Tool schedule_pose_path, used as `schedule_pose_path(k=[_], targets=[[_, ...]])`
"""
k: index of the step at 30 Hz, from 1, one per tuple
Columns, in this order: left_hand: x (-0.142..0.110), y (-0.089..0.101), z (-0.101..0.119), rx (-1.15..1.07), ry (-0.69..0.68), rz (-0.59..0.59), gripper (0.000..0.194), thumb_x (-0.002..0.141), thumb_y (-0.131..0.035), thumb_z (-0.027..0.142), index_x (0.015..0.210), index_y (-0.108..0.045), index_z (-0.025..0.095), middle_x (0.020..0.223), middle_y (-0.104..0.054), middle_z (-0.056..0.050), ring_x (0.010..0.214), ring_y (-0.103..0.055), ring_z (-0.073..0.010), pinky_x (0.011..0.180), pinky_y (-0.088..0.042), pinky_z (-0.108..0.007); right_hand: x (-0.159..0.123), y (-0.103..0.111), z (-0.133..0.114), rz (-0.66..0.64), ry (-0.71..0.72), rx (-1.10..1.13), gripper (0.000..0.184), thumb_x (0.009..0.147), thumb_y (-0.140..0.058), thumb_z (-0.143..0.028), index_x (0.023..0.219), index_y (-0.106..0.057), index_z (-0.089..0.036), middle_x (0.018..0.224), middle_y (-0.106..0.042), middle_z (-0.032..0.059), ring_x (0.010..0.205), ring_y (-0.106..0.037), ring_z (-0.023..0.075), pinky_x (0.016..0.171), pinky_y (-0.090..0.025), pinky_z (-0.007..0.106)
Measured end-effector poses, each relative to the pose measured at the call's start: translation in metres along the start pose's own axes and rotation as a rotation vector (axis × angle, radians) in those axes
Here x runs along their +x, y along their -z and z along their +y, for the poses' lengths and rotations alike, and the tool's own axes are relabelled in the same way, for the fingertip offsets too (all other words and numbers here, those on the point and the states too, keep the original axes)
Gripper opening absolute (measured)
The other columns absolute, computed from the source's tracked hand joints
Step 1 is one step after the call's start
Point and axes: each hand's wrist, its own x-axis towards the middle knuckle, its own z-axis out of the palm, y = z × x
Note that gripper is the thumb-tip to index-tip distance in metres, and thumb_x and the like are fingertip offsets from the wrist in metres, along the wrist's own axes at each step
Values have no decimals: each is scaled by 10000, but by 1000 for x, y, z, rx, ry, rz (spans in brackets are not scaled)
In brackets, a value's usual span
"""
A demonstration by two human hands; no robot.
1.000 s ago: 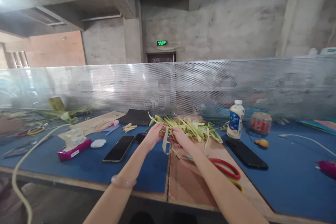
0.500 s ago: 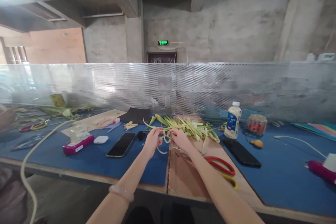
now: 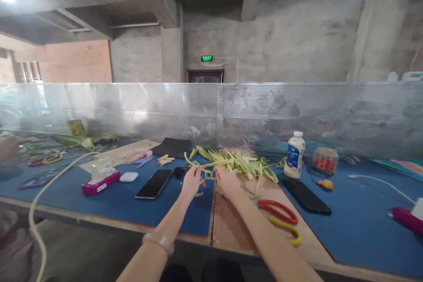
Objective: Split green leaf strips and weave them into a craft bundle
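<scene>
The left hand [image 3: 191, 180] and right hand [image 3: 226, 181] have drawn slightly apart.

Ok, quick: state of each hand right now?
Left hand: closed, pinching green strips.
Right hand: closed, apparently on the strips too; its exact fingertip grip can't be told.
</scene>
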Motion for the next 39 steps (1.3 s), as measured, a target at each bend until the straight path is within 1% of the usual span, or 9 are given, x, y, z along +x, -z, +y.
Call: schedule_pose_path(k=[5,9,12,17,22,25,29,33,39], targets=[[-2,-1,0,55,-15,25,353,850,-354,432,907,-587,173,331,-455,52,281,-371,-99,347,-286,-179,-4,3,-2,0,-99,-54,299,929,-254,-270,1074,-498,-177,871,-644,89,821,-615,198,686,-390,265],[-5,-1,0,83,-15,80,303,862,-349,411,837,-550,186,365,-470,52,316,-433,-95,373,-312,-171,-5,5,-7,-16,-134,-59,275,927,-251,-251,1017,-500,-176,836,-638,84,805,-615,200,658,-387,270],[-6,-1,-1,97,-20,102,274,867,-348,396,818,-527,193,395,-489,45,338,-460,-96,375,-316,-171,-5,6,-9,-20,-142,-51,263,928,-246,-243,1014,-487,-182,836,-637,78,792,-618,200,644,-386,274],[-5,0,0,100,-28,133,244,872,-332,381,818,-483,197,417,-485,47,336,-453,-100,372,-326,-179,-6,4,-7,-7,-135,-37,277,932,-227,-255,1016,-477,-171,829,-636,89,796,-617,197,651,-385,273],[-6,1,1,94,-62,203,240,882,-288,388,856,-441,205,569,-550,18,383,-467,-102,381,-336,-187,-4,-2,-3,2,-134,-21,294,934,-210,-294,1012,-464,-167,813,-638,90,774,-626,204,620,-379,267],[-7,2,1,98,-87,234,228,884,-283,383,831,-422,210,584,-549,13,391,-465,-109,406,-341,-201,-3,-3,-1,4,-148,-15,289,934,-203,-282,1024,-450,-162,804,-637,89,760,-629,200,602,-375,261],[-6,3,1,113,-130,253,214,880,-308,369,808,-436,214,531,-525,20,426,-488,-134,471,-347,-223,-2,-4,0,7,-175,-9,275,931,-213,-277,1019,-447,-162,777,-634,88,735,-629,198,579,-371,257],[-9,3,5,137,-186,245,187,874,-341,340,846,-477,216,507,-515,27,466,-504,-149,531,-350,-233,-1,-6,4,35,-198,4,285,931,-194,-265,1015,-447,-166,776,-631,90,728,-619,201,584,-369,266],[-13,3,9,145,-209,248,171,858,-387,326,821,-515,219,508,-507,29,467,-486,-139,540,-327,-223,2,-8,11,95,-162,27,237,905,-251,-181,982,-474,-156,891,-615,94,853,-574,181,671,-365,250]])
